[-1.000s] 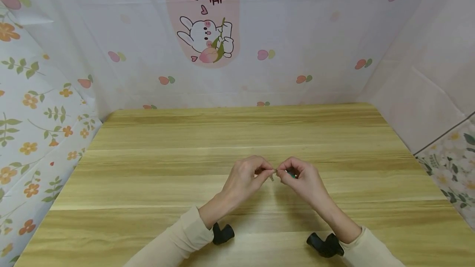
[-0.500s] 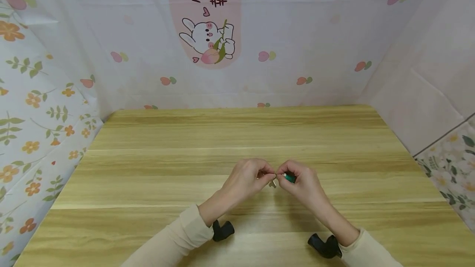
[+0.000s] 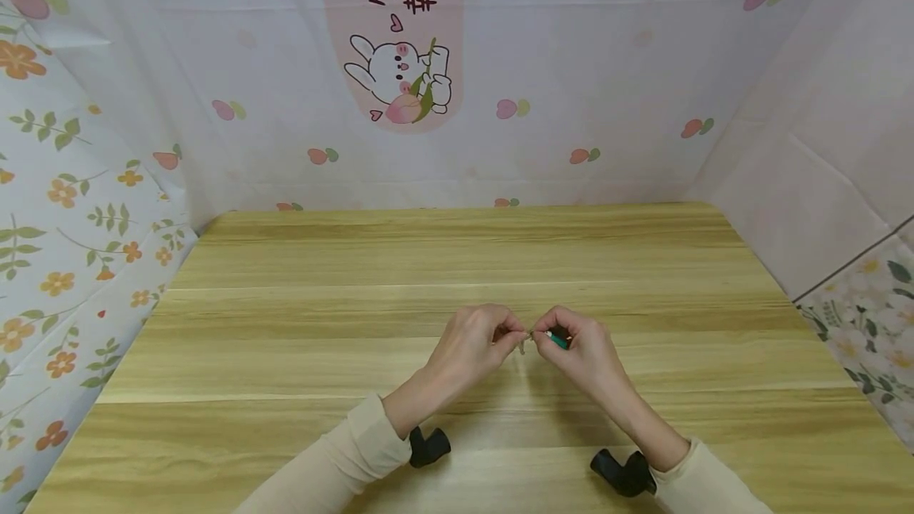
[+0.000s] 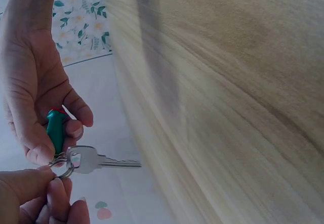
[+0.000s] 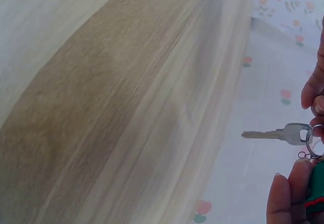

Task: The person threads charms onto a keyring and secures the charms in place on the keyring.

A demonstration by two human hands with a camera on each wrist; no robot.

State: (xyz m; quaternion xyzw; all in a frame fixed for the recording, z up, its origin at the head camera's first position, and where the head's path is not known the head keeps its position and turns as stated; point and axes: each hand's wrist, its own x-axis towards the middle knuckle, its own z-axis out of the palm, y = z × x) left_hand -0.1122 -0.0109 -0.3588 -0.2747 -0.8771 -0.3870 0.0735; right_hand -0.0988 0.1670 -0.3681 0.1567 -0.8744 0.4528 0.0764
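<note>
At lower left in the left-wrist view, my left hand (image 3: 467, 343) pinches the ring (image 4: 68, 173) and my right hand (image 3: 589, 351) grips the fob (image 4: 55, 131); I'd steady both, letting the key (image 4: 88, 159) hang clear of my fingertips.

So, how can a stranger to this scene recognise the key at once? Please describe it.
Start with the wooden table; above it, the left hand and right hand are close together. Between them is a metal ring, and the key is on it. It is flat and silvery with a notched blade, unlike the rounded green fob beside it.
</note>
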